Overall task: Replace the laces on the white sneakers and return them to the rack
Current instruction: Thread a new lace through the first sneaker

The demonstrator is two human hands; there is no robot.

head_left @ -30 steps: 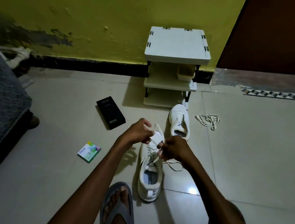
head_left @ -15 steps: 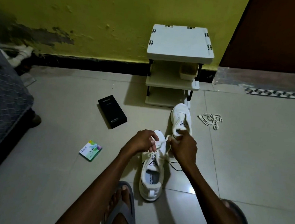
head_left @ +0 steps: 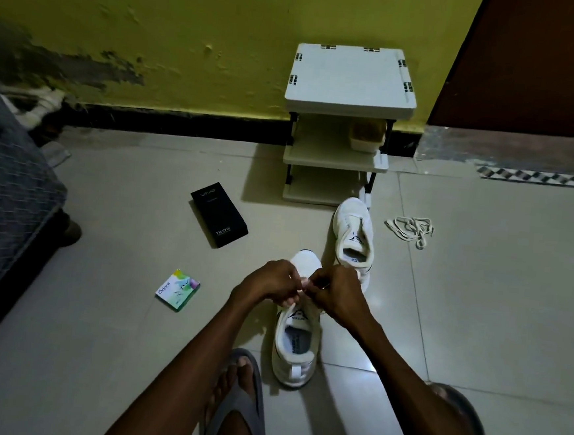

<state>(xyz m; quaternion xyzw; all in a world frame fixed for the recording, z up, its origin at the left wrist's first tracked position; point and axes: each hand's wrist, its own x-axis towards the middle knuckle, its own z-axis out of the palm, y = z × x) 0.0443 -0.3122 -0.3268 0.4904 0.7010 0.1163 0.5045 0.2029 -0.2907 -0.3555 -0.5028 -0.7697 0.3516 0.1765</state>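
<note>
Mid-frame, the left hand (head_left: 272, 281) and right hand (head_left: 339, 295), fingers curled, pinch the white sneaker (head_left: 295, 350) at its lacing. Upper centre, the rack (head_left: 351, 85) holds a small tub (head_left: 367, 139); its contents are unclear.

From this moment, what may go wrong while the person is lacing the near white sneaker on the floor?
1. The left hand and right hand pinch the lace close together over the near sneaker in dim light, so it may skip an eyelet or sit unevenly.
2. The loose laces lie on the floor beside the far sneaker; a foot could catch or scatter them.
</note>
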